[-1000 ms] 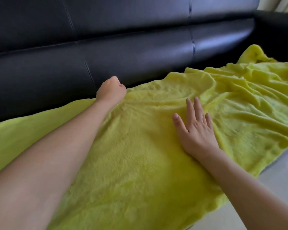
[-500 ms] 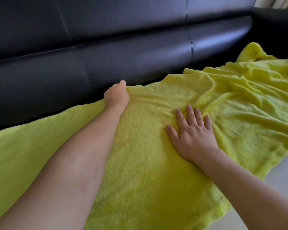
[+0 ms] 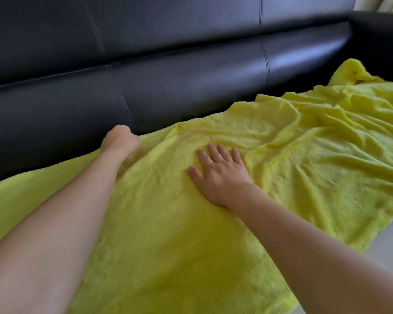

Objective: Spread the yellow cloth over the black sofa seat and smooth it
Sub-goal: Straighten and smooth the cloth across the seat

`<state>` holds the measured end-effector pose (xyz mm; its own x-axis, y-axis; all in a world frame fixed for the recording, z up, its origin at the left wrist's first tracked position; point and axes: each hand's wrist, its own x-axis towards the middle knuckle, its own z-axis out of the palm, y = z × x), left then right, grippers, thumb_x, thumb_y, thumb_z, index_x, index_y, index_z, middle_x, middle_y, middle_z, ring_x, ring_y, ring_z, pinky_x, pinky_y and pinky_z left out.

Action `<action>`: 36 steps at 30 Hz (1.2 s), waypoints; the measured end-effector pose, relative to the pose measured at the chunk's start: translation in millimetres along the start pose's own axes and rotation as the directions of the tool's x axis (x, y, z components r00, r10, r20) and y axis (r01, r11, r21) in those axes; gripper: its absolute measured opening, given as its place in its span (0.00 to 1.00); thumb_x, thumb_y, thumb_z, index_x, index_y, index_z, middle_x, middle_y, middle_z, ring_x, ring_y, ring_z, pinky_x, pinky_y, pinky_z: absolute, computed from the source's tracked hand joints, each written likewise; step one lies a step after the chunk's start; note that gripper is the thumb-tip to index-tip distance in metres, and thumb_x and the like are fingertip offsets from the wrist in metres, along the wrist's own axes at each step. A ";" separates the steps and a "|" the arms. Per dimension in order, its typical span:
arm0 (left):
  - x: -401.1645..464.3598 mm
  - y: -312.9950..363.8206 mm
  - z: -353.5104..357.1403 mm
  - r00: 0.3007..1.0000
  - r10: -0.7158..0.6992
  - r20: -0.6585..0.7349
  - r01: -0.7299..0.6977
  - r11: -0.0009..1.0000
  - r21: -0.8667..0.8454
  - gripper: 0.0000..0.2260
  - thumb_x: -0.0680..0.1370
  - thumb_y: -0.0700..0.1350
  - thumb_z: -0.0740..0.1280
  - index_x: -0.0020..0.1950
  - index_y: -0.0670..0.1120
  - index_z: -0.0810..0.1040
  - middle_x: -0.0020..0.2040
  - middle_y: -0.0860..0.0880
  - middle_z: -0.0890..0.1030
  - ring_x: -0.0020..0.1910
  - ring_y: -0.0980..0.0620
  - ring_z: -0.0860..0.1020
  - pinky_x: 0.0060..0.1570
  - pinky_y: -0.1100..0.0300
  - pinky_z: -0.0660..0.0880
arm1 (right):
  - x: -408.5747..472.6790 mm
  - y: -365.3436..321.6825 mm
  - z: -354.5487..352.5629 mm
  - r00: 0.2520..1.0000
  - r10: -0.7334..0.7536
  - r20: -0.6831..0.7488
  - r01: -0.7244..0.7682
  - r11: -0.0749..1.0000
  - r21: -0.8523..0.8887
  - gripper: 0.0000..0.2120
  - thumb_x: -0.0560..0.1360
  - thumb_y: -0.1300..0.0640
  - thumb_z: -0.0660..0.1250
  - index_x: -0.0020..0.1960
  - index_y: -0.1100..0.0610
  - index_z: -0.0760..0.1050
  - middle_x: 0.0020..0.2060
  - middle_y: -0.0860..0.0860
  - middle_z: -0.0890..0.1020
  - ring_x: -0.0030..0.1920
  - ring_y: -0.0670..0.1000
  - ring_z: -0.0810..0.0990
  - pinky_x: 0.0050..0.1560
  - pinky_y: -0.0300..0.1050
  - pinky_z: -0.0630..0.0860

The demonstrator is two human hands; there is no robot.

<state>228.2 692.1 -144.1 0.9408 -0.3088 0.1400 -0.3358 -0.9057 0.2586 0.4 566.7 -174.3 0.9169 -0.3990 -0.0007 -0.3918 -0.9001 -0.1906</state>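
The yellow cloth (image 3: 213, 234) lies over the black sofa seat, smooth on the left and creased into folds on the right. My left hand (image 3: 120, 141) is at the cloth's back edge, against the backrest (image 3: 168, 87). It is curled into a fist on that edge, with its fingers hidden behind it. My right hand (image 3: 220, 175) lies flat on the middle of the cloth, fingers straight and slightly spread, just left of the creases. The seat itself is hidden under the cloth.
The sofa's black armrest (image 3: 379, 41) rises at the far right, with a bunched corner of cloth (image 3: 352, 71) against it. A pale floor (image 3: 390, 234) shows past the cloth's front right edge.
My left hand has slid left along the cloth's back edge, past the backrest seam. The right hand has moved left across the cloth, still flat.
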 end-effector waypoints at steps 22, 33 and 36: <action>3.3 -57.7 17.8 0.900 0.172 0.401 -0.177 0.984 -0.025 0.30 0.80 0.66 0.46 0.79 0.54 0.57 0.79 0.55 0.56 0.77 0.50 0.55 0.76 0.50 0.52 | 45.4 26.4 -4.8 0.995 0.097 0.019 -0.096 0.993 -0.073 0.32 0.79 0.35 0.39 0.79 0.46 0.43 0.79 0.50 0.42 0.78 0.53 0.39 0.76 0.57 0.37; -9.8 4.4 8.2 0.803 0.411 0.432 -0.420 0.904 -0.079 0.26 0.82 0.61 0.50 0.79 0.54 0.55 0.79 0.55 0.54 0.78 0.54 0.52 0.75 0.58 0.47 | 56.5 49.6 -34.0 0.982 0.159 -0.103 -0.170 0.980 -0.101 0.33 0.79 0.35 0.39 0.80 0.48 0.42 0.79 0.50 0.45 0.78 0.53 0.42 0.75 0.59 0.37; 0.9 36.2 15.0 0.858 0.443 0.261 -0.386 0.890 -0.242 0.24 0.83 0.56 0.52 0.78 0.50 0.59 0.78 0.54 0.58 0.76 0.55 0.57 0.72 0.60 0.52 | 57.9 70.4 -28.4 0.980 0.199 0.019 -0.195 0.974 -0.114 0.34 0.79 0.34 0.40 0.80 0.48 0.42 0.79 0.50 0.44 0.78 0.53 0.42 0.76 0.59 0.40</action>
<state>217.6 654.6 -149.0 0.6708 -0.7415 -0.0148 -0.6733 -0.6172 0.4071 23.8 475.3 -159.9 0.8221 -0.5665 -0.0570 -0.5693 -0.8188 -0.0740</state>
